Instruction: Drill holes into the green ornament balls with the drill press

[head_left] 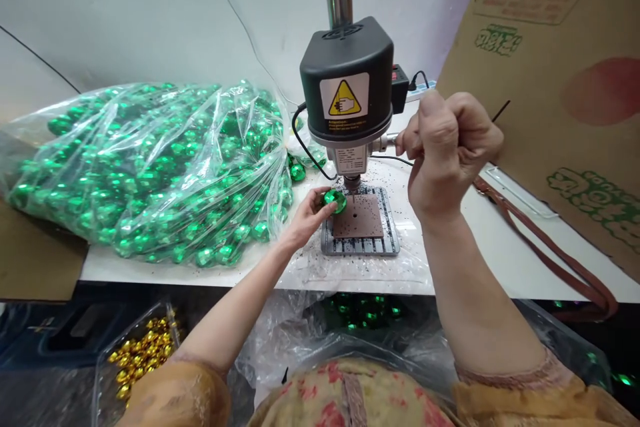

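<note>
A shiny green faceted ball (pixel 335 201) is pinched in my left hand (pixel 309 215), just left of the drill bit. Beneath it lies a brown board (pixel 367 215) with a dark hole, set on the slotted metal base (pixel 360 248) of a small black drill press (pixel 347 73). On the right, my right hand (pixel 447 147) is closed in a fist at the press's feed lever (pixel 389 141). Most of that lever is hidden behind the fingers.
A clear plastic bag (pixel 165 173) full of green balls covers the left of the white table (pixel 190 273). A cardboard box (pixel 560 100) and a brown strap (pixel 540 253) are at right. Gold balls (pixel 145 353) sit in a clear container below. Dark shavings are scattered around the base.
</note>
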`<state>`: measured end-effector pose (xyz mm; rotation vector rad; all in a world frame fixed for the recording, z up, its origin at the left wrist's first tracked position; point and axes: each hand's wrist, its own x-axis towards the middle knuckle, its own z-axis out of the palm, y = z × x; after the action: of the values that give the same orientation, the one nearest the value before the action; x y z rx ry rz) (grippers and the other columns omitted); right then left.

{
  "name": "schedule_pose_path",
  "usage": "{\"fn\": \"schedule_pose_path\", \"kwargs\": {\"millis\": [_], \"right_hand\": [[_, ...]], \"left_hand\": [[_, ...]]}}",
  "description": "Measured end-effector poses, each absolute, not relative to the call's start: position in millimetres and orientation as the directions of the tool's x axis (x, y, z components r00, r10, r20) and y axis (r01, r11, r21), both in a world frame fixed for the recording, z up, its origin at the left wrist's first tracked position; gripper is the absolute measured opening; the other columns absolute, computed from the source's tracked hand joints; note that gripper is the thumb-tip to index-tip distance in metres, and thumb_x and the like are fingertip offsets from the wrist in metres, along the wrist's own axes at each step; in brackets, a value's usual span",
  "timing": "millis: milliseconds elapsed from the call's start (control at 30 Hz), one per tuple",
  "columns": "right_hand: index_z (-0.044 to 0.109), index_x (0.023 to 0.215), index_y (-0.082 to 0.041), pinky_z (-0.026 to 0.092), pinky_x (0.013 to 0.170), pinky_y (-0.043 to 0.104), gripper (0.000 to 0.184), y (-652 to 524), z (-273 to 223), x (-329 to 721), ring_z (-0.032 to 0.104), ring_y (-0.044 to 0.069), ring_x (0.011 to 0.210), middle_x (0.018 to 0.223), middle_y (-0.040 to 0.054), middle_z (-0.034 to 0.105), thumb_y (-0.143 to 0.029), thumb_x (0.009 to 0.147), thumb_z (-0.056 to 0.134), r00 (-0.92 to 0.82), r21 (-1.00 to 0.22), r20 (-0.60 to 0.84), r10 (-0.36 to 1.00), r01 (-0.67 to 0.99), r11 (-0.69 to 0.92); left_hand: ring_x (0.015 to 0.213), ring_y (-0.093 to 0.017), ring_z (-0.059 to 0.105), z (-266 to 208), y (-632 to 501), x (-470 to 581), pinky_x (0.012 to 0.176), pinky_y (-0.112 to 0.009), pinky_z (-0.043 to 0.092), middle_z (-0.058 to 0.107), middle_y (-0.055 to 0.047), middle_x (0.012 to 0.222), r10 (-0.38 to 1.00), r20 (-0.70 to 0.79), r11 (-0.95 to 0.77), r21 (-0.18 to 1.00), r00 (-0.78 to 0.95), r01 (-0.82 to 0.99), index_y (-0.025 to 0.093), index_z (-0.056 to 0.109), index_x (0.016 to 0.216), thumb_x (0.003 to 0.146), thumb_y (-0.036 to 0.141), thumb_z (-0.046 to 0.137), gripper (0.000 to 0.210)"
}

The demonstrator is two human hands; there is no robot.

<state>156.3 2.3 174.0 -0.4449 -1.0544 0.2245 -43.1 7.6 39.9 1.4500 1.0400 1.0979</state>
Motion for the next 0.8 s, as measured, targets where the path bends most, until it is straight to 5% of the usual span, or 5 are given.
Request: {"fn": "schedule_pose_path", "kwargs": {"millis": [300, 800], "right_hand": [[0.028, 0.063, -0.023, 0.029, 0.048, 0.028, 0.051, 4.7, 169.8, 159.0, 0.029, 0.006, 0.046, 0.052, -0.0061, 0.029, -0.05, 0.093, 0.059, 0.431, -0.474, 0.811, 0.397, 0.084, 0.877], [0.03, 0.059, -0.023, 0.03, 0.047, 0.029, 0.053, 0.4, 175.5, 155.8, 0.032, 0.006, 0.043, 0.051, -0.0063, 0.028, -0.05, 0.09, 0.064, 0.477, -0.503, 0.765, 0.433, 0.022, 0.864]], "left_hand": [[0.103, -0.021, 0.066, 20.2, 11.7, -26.5, 0.09, -0.034, 0.053, 0.068, -0.009, 0.112, 0.942, 0.182, -0.227, 0.964, 0.282, 0.136, 0.019, 0.055, 0.124, 0.082, 0.055, 0.077, 0.06], [0.094, -0.019, 0.064, 14.9, 17.4, -20.3, 0.082, -0.031, 0.052, 0.068, -0.008, 0.112, 0.951, 0.183, -0.24, 0.945, 0.249, 0.223, 0.018, 0.059, 0.126, 0.079, 0.041, 0.082, 0.056]]}}
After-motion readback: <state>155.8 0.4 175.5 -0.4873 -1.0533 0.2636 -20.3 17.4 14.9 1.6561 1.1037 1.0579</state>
